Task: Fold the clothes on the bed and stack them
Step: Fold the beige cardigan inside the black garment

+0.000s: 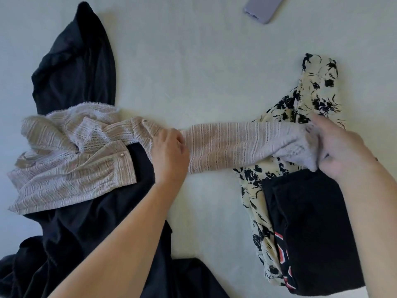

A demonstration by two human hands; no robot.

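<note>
Your forearms fill the lower middle and right of the frame, reaching out over the bed (pixel 204 61). Your left hand (pixel 169 155) sits at centre, fingers curled round the beige knitted top (pixel 71 145) where its sleeve leaves the body. Your right hand (pixel 341 147) at centre right pinches the cuff end of that sleeve (pixel 227 145), so the sleeve is drawn out straight between the two hands.

Most of the knitted top lies bunched at centre left, on top of a large dark garment (pixel 81 211) spread down the left side of the frame. At right, a folded black garment with red print (pixel 315 229) rests on a cream floral piece (pixel 318 93); this looks like the stack already begun, and the stretched cuff reaches over its upper edge.

By my reading, you are straightening the knitted top before folding it. The next move calls for lifting it clear of the dark garment and laying it flat on bare sheet, sleeves squared, so the loose knit does not drag the cloth beneath it or disturb the stack.

Red and white marks show on the black folded garment at lower right, but they are cut off by the fold and cannot be read. A lilac phone (pixel 264 8) lies at the top edge, with no legible marking.
</note>
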